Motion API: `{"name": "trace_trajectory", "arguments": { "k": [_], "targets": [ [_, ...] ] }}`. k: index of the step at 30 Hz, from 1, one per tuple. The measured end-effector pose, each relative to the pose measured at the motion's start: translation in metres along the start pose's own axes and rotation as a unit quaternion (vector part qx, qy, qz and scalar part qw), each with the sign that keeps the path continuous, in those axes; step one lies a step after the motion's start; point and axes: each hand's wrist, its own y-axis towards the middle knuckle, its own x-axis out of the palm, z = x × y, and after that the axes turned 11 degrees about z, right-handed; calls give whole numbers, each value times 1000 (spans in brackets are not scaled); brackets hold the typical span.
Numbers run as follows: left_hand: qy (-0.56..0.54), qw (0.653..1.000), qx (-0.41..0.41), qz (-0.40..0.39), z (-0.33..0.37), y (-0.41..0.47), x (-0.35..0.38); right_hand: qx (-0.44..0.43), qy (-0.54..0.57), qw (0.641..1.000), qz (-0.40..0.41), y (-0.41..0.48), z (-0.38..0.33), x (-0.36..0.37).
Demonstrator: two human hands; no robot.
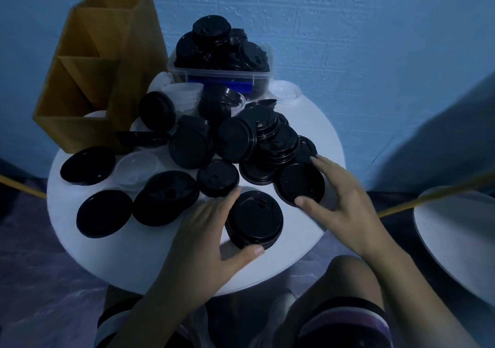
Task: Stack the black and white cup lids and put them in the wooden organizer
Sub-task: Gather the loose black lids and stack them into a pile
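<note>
Cupping a short stack of black lids at the near edge of the round white table, the left hand wraps it with thumb and fingers, while the right hand grips a single black lid just right of it. Beyond them loose black lids and a few white lids crowd the tabletop. At the far left stands the wooden organizer, a white lid showing in its nearest slot; at the far middle a clear plastic tub is heaped with more black lids.

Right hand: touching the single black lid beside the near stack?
Touching. The head view shows the right hand with its thumb tip pressed on the near rim of the black lid and a fingertip on the far rim.
</note>
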Motion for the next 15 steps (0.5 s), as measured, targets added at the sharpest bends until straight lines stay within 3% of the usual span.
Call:
{"name": "trace_trajectory", "arguments": {
  "k": [6,11,15],
  "targets": [
    [-6,1000,-12,12,0,-1,2,-18,-27,999,-2,-11,0,4],
    [-11,1000,-14,19,-2,0,2,28,101,994,29,-24,-16,-6],
    [-21,999,-16,25,-1,2,2,-8,129,991,-33,-31,-34,3]
  ]
}}
